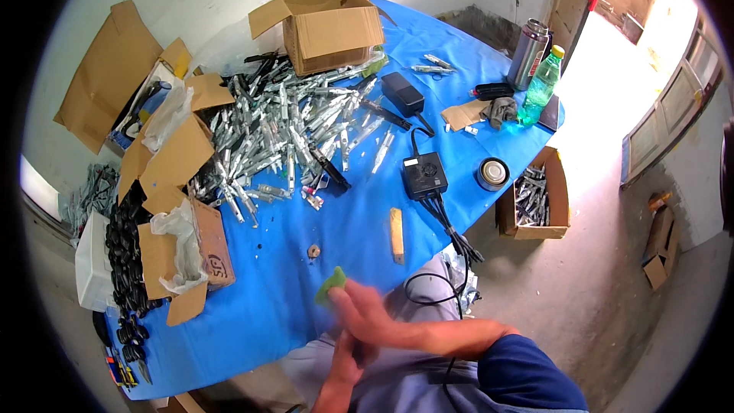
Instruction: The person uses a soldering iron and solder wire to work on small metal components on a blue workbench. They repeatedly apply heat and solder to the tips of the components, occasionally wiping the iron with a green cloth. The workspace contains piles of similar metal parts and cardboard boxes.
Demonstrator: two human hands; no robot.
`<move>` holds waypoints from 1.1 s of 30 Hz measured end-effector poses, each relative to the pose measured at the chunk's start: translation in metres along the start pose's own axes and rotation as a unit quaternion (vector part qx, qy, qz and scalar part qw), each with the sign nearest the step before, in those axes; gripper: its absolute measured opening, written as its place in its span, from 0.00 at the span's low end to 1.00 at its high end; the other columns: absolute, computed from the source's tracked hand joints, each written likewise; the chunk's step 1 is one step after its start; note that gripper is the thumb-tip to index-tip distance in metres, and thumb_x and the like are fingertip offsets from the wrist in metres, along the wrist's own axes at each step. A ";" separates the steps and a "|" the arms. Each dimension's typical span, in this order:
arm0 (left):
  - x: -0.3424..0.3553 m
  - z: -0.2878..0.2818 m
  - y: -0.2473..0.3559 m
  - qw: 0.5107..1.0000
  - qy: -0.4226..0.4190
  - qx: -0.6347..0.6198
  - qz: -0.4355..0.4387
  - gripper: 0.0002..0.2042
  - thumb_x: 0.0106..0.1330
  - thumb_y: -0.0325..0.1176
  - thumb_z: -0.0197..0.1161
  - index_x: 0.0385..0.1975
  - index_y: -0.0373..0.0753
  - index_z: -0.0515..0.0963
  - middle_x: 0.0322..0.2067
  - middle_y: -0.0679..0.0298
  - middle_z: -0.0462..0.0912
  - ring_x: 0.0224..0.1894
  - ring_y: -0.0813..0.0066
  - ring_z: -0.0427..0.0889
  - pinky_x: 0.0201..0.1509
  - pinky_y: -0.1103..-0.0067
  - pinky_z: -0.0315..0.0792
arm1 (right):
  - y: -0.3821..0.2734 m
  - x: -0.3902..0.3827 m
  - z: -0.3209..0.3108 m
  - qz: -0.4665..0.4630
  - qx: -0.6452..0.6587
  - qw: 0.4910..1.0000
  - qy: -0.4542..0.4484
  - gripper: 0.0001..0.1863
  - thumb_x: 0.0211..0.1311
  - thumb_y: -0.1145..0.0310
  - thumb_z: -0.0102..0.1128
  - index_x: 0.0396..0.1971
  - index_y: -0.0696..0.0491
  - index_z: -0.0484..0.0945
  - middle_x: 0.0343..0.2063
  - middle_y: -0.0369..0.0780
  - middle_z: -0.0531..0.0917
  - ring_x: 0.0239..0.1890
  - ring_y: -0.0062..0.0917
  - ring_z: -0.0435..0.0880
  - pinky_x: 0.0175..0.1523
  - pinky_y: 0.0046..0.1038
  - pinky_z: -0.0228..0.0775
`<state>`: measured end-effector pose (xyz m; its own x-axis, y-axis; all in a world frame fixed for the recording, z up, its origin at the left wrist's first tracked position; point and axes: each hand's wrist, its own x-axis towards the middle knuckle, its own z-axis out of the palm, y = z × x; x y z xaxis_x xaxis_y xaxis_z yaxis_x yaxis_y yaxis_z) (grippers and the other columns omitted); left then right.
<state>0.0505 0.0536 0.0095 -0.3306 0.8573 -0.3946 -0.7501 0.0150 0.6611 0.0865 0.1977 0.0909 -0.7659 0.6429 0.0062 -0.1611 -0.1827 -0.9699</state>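
Note:
A small light-green piece [330, 284], whose kind I cannot make out, sticks out from the fingertips of my right hand [361, 312]. That hand is blurred by motion and held over my lap at the table's front edge. Just below and partly behind it is my left hand [346, 362], close to or touching the right; its fingers are mostly hidden. Beyond my hands, on the blue tablecloth [283, 291], lie a small brown ring-like piece [313, 251] and a yellowish wooden block [397, 235].
A large heap of silvery, pen-like pieces [267, 130] covers the table's far middle. Open cardboard boxes [336, 30] stand behind it and at left. A black control box [424, 174] trails cables over the right edge. A steel flask [527, 53] and green bottle [541, 86] stand far right.

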 end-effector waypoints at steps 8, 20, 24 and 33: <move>0.019 0.041 0.014 0.979 0.153 0.134 0.021 0.23 0.69 0.58 0.45 0.23 0.44 0.66 0.14 0.70 0.63 0.12 0.80 0.62 0.14 0.82 0.53 | 0.008 0.024 -0.026 0.075 0.041 0.995 -0.053 0.14 0.72 0.60 0.44 0.41 0.56 0.73 0.24 0.34 0.76 0.25 0.16 0.72 0.30 0.23 0.67; 0.052 0.040 0.012 0.967 0.237 0.081 -0.036 0.21 0.70 0.55 0.47 0.25 0.44 0.66 0.14 0.69 0.62 0.12 0.78 0.62 0.14 0.80 0.55 | 0.046 0.058 -0.036 0.039 0.105 0.993 -0.040 0.16 0.72 0.58 0.46 0.35 0.58 0.70 0.20 0.36 0.74 0.22 0.18 0.73 0.28 0.24 0.67; 0.057 0.038 0.007 0.972 0.225 0.066 -0.031 0.19 0.71 0.55 0.46 0.30 0.43 0.67 0.15 0.68 0.63 0.12 0.77 0.62 0.14 0.80 0.55 | 0.048 0.056 -0.034 0.031 0.105 0.994 -0.009 0.16 0.71 0.58 0.46 0.35 0.57 0.69 0.20 0.38 0.75 0.22 0.20 0.74 0.28 0.25 0.67; 0.058 0.035 -0.005 0.962 0.265 0.067 -0.020 0.21 0.69 0.57 0.45 0.32 0.44 0.68 0.14 0.69 0.64 0.11 0.77 0.63 0.12 0.80 0.57 | 0.060 0.056 -0.043 0.053 0.090 0.994 -0.041 0.13 0.72 0.60 0.46 0.41 0.56 0.71 0.25 0.36 0.76 0.26 0.18 0.73 0.31 0.23 0.67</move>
<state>0.0553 0.1215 0.0061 -0.5748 0.4724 -0.6681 -0.6996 0.1398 0.7007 0.0606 0.2543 0.0230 -0.8313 0.5517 -0.0674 -0.1790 -0.3807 -0.9072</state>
